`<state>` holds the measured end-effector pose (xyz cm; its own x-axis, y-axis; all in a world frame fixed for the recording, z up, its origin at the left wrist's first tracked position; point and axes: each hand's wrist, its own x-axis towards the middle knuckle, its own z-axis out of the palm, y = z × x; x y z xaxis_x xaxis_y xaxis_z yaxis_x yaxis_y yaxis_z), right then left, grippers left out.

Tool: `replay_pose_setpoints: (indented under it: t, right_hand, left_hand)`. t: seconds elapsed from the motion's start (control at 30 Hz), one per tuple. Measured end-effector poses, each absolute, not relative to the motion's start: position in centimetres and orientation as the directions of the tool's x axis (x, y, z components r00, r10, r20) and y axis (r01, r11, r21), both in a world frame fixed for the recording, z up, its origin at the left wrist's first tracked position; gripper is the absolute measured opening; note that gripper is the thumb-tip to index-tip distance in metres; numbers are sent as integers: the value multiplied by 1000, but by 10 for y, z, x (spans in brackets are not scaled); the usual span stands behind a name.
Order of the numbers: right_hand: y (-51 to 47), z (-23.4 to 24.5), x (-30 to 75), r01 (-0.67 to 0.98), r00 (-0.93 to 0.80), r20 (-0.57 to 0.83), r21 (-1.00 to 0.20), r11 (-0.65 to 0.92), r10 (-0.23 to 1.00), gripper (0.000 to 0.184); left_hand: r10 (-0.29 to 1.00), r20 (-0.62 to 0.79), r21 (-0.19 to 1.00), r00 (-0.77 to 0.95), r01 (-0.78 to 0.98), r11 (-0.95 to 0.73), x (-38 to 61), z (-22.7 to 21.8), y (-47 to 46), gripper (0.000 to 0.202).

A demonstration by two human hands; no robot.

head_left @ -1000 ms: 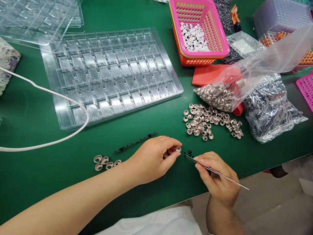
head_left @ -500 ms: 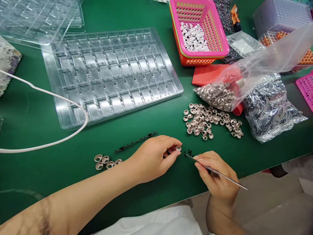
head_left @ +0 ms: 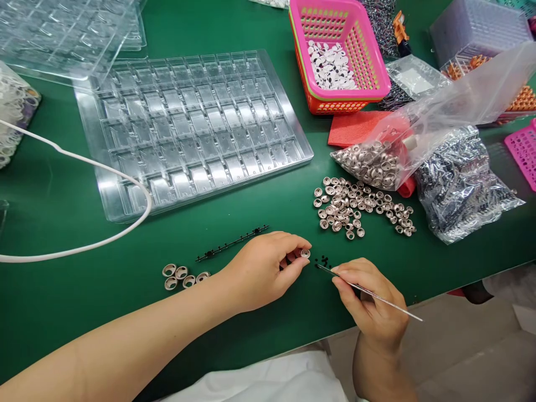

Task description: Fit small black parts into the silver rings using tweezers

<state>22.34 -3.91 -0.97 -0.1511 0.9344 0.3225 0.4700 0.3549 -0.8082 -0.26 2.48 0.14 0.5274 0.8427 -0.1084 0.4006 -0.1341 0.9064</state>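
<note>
My left hand (head_left: 268,268) rests over the green table, its thumb and index finger closed on a small silver ring-like cup (head_left: 305,253). Held like a pen in my right hand (head_left: 372,301) is a thin metal pick (head_left: 381,298). Its tip is down by the tiny black pieces (head_left: 325,261), just right of my left fingertips; whether it touches one I cannot tell. Several silver cups (head_left: 181,272) lie beyond my left forearm, which partly hides the group. A black plastic strip with short pegs (head_left: 230,243) lies behind my left wrist. More loose cups (head_left: 343,204) are spread farther back.
A clear compartment tray (head_left: 196,134) lies at back left, with a white cable (head_left: 104,167) across its corner. Stacked baskets (head_left: 307,84) hold white ovals. Bags of cups (head_left: 372,162) and dark parts (head_left: 456,184) lie right. The table edge (head_left: 335,336) is near my right wrist.
The pick's rear end has tipped up very slightly, with its tip still by the black pieces. My left hand keeps its place and its grip on the cup.
</note>
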Motion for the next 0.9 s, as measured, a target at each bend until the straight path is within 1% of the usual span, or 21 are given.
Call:
replay_pose_setpoints:
  t: [0.2, 0.3, 0.47, 0.6, 0.67, 0.8, 0.9]
  right_hand:
    - [-39, -9, 223, 455, -152, 326, -815, 359, 933, 38]
    - [-40, -10, 222, 456, -110, 334, -820, 346, 936, 37]
    - [-43, -7, 216, 442, 63, 377, -841, 313, 924, 30]
    - [-45, -3, 206, 447, 238, 443, -840, 307, 865, 24]
    - [-45, -2, 202, 445, 291, 469, -838, 316, 834, 22]
    - [-42, -5, 198, 399, 297, 438, -864, 307, 848, 20]
    - [-42, -7, 197, 379, 278, 416, -876, 299, 866, 21]
  left_hand:
    - [849, -102, 904, 519, 405, -139, -2, 1, 25, 15]
    - [846, -115, 903, 521, 409, -130, -2, 1, 25, 16]
    - [836, -138, 899, 532, 422, -120, -2, 2, 25, 17]
    - [839, -128, 908, 529, 403, -116, -2, 4, 24, 15]
    - [851, -116, 912, 513, 394, -113, -2, 5, 22, 13]
    - [878, -107, 910, 466, 402, -102, 0, 4, 22, 11]
    - [879, -95, 909, 467, 401, -115, 0, 4, 21, 13]
